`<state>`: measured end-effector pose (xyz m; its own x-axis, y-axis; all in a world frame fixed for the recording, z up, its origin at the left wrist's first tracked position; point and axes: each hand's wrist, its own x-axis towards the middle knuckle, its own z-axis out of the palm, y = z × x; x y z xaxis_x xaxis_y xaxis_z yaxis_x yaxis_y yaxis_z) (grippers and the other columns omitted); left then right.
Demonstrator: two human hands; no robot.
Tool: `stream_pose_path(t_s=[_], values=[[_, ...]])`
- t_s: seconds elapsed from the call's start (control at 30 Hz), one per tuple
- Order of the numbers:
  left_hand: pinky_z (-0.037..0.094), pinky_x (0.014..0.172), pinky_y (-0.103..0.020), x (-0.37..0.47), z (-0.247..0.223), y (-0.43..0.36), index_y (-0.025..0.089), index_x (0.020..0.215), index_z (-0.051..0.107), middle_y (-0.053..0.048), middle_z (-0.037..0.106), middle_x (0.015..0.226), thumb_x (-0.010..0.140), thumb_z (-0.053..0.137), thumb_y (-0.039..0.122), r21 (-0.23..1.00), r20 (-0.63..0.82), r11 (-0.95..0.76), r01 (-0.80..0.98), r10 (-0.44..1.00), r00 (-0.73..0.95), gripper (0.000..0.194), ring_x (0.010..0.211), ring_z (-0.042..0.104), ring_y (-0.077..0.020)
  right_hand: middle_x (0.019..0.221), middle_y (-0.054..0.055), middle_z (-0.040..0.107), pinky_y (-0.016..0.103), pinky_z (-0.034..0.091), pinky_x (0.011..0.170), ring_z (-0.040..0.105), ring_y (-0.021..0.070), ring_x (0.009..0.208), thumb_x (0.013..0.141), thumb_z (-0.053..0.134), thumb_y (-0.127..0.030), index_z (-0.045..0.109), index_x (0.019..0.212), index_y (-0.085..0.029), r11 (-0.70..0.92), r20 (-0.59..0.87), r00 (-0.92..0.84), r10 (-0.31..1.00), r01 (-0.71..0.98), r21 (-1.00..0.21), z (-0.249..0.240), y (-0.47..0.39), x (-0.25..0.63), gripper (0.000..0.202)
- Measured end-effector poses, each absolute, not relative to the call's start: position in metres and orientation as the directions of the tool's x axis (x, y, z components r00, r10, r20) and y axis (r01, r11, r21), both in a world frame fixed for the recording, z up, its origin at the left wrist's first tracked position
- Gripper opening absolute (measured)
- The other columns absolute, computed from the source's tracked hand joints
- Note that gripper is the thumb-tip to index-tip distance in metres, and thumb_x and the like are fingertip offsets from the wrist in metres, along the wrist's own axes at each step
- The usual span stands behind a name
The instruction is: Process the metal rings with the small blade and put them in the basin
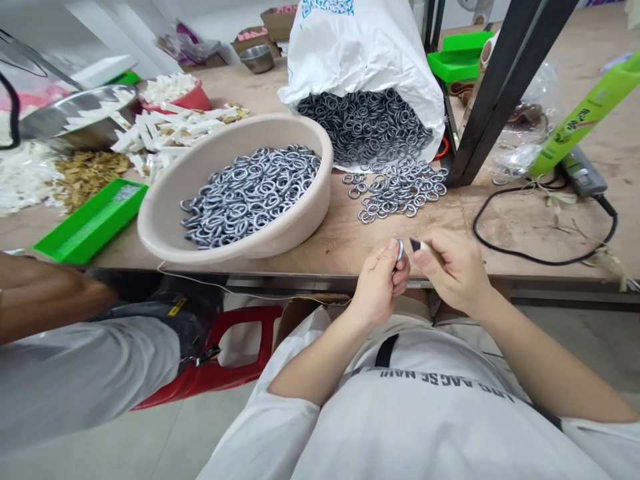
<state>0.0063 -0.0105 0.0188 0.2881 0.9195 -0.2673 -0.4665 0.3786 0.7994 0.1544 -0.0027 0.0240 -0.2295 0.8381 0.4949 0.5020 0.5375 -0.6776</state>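
My left hand (381, 280) is closed on a metal ring (399, 250), which stands up between thumb and fingers near the table's front edge. Just to its right, my right hand (457, 270) pinches a small black piece (415, 245) whose tip points toward the ring; the two do not touch. Beyond my hands, a loose pile of grey rings (400, 190) lies on the wooden table (335, 243), spilling from a white sack (360, 60) full of darker rings. At the left, a large beige basin (160, 233) holds many more rings.
A green tray (93, 220), white and tan pieces, a metal bowl (80, 120) and a red bowl (200, 99) are at the left. A black metal post (493, 100) and a looped cable (540, 257) stand right. Another person's arm (50, 293) is at the far left.
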Motion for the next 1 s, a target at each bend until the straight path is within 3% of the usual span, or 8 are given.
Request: stream_pose_path(t_s=[0.17,0.4,0.63,0.7,0.8,0.9,1.0], values=[[0.014,0.038,-0.018,0.01,0.019,-0.012,0.019,0.064,0.04,0.01,0.028,0.046,0.081,0.068,0.058,0.782,-0.299,0.395,-0.482,0.916,0.266,0.051,0.037,0.02,-0.0023,0.065,0.0,0.051,0.031,0.029,0.059,0.046,0.0127,0.06,0.101,0.046,-0.038,0.052,0.071,-0.02,0.557,0.418,-0.368,0.831,0.578,-0.597,0.025,-0.015,0.159,0.036],[0.015,0.039,-0.017,0.01,0.021,-0.015,0.019,0.066,0.04,0.01,0.027,0.047,0.081,0.069,0.058,0.776,-0.28,0.415,-0.475,0.901,0.331,0.05,0.038,0.019,-0.0024,0.06,-0.002,0.044,0.03,0.026,0.056,0.041,0.0116,0.056,0.1,0.046,-0.04,0.043,0.064,-0.02,0.558,0.426,-0.36,0.83,0.546,-0.626,0.025,-0.013,0.161,0.041],[0.016,0.039,-0.016,0.008,0.02,-0.015,0.019,0.07,0.042,0.01,0.03,0.05,0.084,0.068,0.053,0.789,-0.221,0.38,-0.483,0.909,0.354,0.044,0.038,0.021,-0.0025,0.058,-0.002,0.044,0.03,0.025,0.057,0.041,0.0112,0.055,0.101,0.045,-0.042,0.044,0.063,-0.02,0.555,0.397,-0.389,0.831,0.531,-0.641,0.027,-0.017,0.162,0.043],[0.017,0.04,-0.017,0.005,0.019,-0.018,0.018,0.069,0.043,0.009,0.03,0.05,0.088,0.063,0.052,0.809,-0.154,0.349,-0.473,0.903,0.402,0.044,0.039,0.022,-0.0028,0.057,-0.002,0.043,0.029,0.025,0.057,0.041,0.0114,0.055,0.101,0.043,-0.045,0.042,0.062,-0.02,0.507,0.36,-0.359,0.861,0.556,-0.659,0.021,-0.009,0.167,0.046],[0.022,0.042,-0.018,-0.001,0.018,-0.024,0.016,0.065,0.046,0.006,0.036,0.05,0.093,0.057,0.049,0.855,-0.046,0.317,-0.411,0.835,0.549,0.045,0.042,0.029,-0.0041,0.056,-0.001,0.046,0.029,0.024,0.056,0.044,0.0133,0.056,0.1,0.039,-0.054,0.045,0.062,-0.02,0.311,0.261,-0.178,0.949,0.672,-0.672,0.011,0.019,0.177,0.051],[0.025,0.042,-0.019,-0.007,0.016,-0.023,0.016,0.066,0.048,0.004,0.041,0.05,0.094,0.056,0.049,0.85,-0.068,0.341,-0.402,0.827,0.558,0.044,0.043,0.033,-0.0047,0.07,0.004,0.063,0.03,0.028,0.059,0.053,0.018,0.066,0.1,0.039,-0.055,0.059,0.076,-0.02,0.218,0.206,-0.118,0.971,0.787,-0.578,0.006,0.053,0.184,0.046],[0.026,0.041,-0.017,-0.014,0.014,-0.013,0.013,0.08,0.061,0.001,0.055,0.06,0.091,0.062,0.046,0.835,-0.178,0.375,-0.404,0.877,0.446,0.035,0.042,0.036,-0.0037,0.096,0.01,0.071,0.031,0.03,0.064,0.058,0.0228,0.079,0.094,0.054,-0.051,0.066,0.096,-0.02,0.276,0.215,-0.206,0.955,0.883,-0.379,0.006,0.079,0.179,0.034]])
